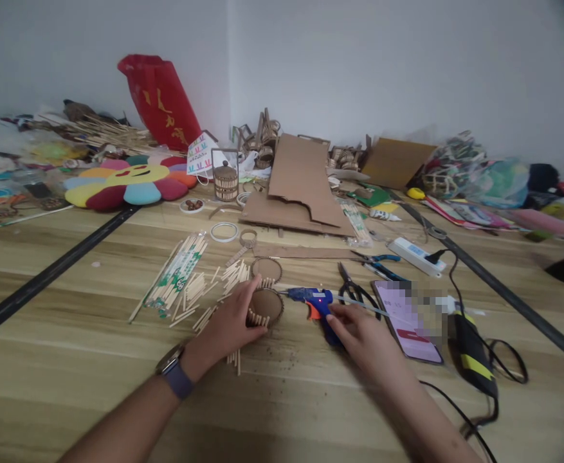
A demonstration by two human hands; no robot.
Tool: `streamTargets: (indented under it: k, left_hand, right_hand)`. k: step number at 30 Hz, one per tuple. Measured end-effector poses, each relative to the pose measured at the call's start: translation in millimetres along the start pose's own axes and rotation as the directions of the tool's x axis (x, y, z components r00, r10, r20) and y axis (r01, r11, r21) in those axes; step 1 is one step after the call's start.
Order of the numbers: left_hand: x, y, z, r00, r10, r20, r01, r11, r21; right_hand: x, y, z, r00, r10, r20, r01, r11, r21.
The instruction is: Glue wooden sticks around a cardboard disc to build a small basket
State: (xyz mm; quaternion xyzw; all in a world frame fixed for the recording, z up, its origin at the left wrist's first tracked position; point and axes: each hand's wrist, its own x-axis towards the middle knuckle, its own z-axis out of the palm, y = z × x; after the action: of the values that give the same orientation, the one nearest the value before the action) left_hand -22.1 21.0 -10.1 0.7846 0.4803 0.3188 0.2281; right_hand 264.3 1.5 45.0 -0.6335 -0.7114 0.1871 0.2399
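My left hand (231, 325), with a watch on its wrist, curls round the left side of a round cardboard piece (268, 305) edged with short sticks, thumb at its front. Just behind stands a second round cardboard piece (266, 269) with some sticks on its rim. My right hand (356, 326) is closed at the handle of a blue glue gun (316, 297) with an orange trigger. The gun's nozzle points left and ends close to the nearer round piece. Loose wooden sticks (192, 292) lie left of my left hand.
Pliers (381, 258), black scissors (354, 289), a phone (407, 321) and a power strip (417, 256) lie to the right. Cardboard sheets (301, 183), a small lidded stick basket (226, 182) and a flower cushion (139, 179) are farther back. Cables run along the right.
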Motion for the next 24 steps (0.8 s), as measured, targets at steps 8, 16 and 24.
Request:
streamTargets:
  k: [8, 16, 24]
  left_hand:
    - [1.3, -2.6, -3.1, 1.000, 0.005, 0.027, -0.005, 1.000, -0.023]
    - [0.4, 1.6, -8.6, 0.997, -0.010, 0.071, 0.013, 0.999, -0.030]
    - [0.3, -1.4, -8.3, 0.997, -0.007, 0.072, 0.010, 0.999, -0.046]
  right_hand:
    - [-25.5, -60.7, 49.6, 0.462, -0.846, 0.267, 0.887, 0.434, -0.160]
    - [-24.8, -87.1, 77.3, 0.404, -0.798, 0.448, 0.915, 0.355, -0.192]
    - [-31.4, -89.2, 69.4, 0.483, -0.718, 0.501, 0.874, 0.428, -0.230]
